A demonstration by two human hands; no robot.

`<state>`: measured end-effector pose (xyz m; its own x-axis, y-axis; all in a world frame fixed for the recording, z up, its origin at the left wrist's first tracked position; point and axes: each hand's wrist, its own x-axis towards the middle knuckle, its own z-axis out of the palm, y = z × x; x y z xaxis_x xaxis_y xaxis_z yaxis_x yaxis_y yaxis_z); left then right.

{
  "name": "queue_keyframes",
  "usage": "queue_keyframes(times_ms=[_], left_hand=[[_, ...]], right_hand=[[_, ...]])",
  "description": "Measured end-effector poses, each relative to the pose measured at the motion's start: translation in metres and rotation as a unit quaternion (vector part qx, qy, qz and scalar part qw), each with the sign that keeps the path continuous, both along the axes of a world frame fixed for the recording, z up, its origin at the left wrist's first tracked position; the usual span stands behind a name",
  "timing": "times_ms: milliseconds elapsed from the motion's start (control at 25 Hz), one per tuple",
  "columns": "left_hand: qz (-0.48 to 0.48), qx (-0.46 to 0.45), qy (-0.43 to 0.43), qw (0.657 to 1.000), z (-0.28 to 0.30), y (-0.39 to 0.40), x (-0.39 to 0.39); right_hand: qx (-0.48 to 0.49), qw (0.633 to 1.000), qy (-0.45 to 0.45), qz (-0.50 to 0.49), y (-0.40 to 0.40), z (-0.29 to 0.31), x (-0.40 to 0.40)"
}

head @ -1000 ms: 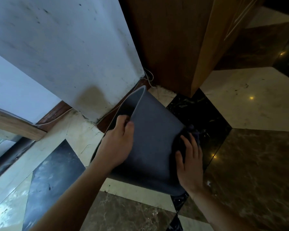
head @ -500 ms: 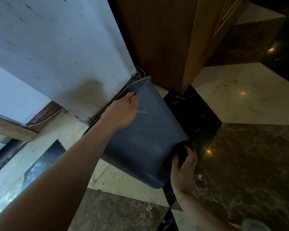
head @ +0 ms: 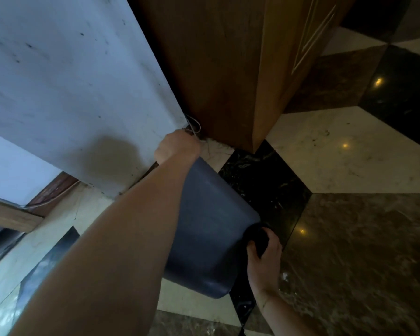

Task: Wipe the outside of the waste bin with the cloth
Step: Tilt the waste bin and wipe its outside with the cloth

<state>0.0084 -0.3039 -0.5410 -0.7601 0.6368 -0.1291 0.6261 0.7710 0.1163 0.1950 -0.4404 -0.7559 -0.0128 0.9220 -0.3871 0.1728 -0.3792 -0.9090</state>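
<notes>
Waste bin point(head: 209, 229) centre frame, tilted above the floor point(head: 349, 238). Left hand point(head: 177, 147) at its upper end, near the wall point(head: 70, 93) base. Right hand point(head: 264, 258) with cloth point(head: 256, 236) against its lower right side. Cabinet point(head: 228, 69) behind, top centre.

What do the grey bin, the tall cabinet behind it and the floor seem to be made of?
The waste bin looks like moulded plastic, matte dark grey: smooth walls, rounded corners, a soft dull sheen. The cabinet seems to be wood or wood veneer with a satin finish, since brown grain streaks show. The floor appears to be polished stone, probably marble: veined cream, black and brown slabs mirror the ceiling lights.
</notes>
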Motion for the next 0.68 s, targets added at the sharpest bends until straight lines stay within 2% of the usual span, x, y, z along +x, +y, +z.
queue_keyframes(times_ms=[80, 160, 360, 520, 680], left_hand=[[-0.014, 0.007, 0.035, 0.999, -0.004, -0.002, 0.007], [-0.064, 0.047, 0.029, 0.996, 0.001, -0.012, 0.007], [-0.264, 0.15, 0.009, 0.953, 0.043, -0.088, -0.009], [-0.192, 0.195, -0.11, 0.956, 0.04, -0.163, -0.02], [-0.141, 0.141, -0.063, 0.978, 0.042, -0.167, -0.033]], right_hand=[[-0.006, 1.0, 0.004, -0.024, 0.003, 0.002, 0.004], [0.009, 0.998, 0.022, -0.056, 0.01, 0.005, 0.01], [0.046, 0.984, 0.118, -0.125, 0.035, 0.026, 0.015], [0.071, 0.983, 0.126, -0.115, 0.031, 0.035, 0.01], [0.077, 0.99, 0.094, -0.072, 0.022, 0.039, 0.003]])
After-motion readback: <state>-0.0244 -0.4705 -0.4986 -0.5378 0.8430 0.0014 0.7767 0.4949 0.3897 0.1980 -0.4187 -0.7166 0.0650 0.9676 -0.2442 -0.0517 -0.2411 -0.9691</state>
